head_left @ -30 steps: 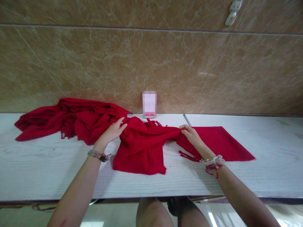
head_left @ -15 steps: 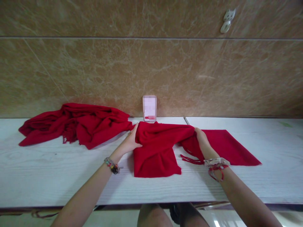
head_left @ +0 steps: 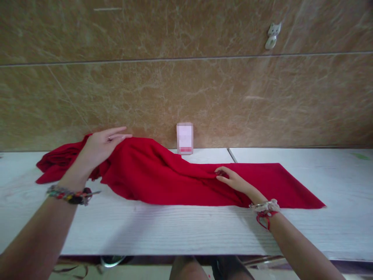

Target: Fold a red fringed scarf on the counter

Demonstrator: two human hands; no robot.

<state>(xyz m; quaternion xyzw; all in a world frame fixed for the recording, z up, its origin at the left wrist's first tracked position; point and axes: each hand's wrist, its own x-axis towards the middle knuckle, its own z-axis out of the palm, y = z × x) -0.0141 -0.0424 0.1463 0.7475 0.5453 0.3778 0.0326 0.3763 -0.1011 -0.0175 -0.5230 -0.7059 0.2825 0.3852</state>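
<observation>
wall: brown marble-look tile (head_left: 204, 101), pale veining, glossy, faint light streaks on it. one grout line (head_left: 145, 60) runs the full width, slightly higher at right. white cat-shaped wall fitting (head_left: 273, 36) sits above that line, upper right. white wood-grain tabletop (head_left: 180, 231) butts up to the wall; dark panel seam (head_left: 232, 155) right of center, small green mark (head_left: 360, 156) far right. light is soft, shadows diffuse. pale floor (head_left: 148, 268) visible below the front edge
</observation>
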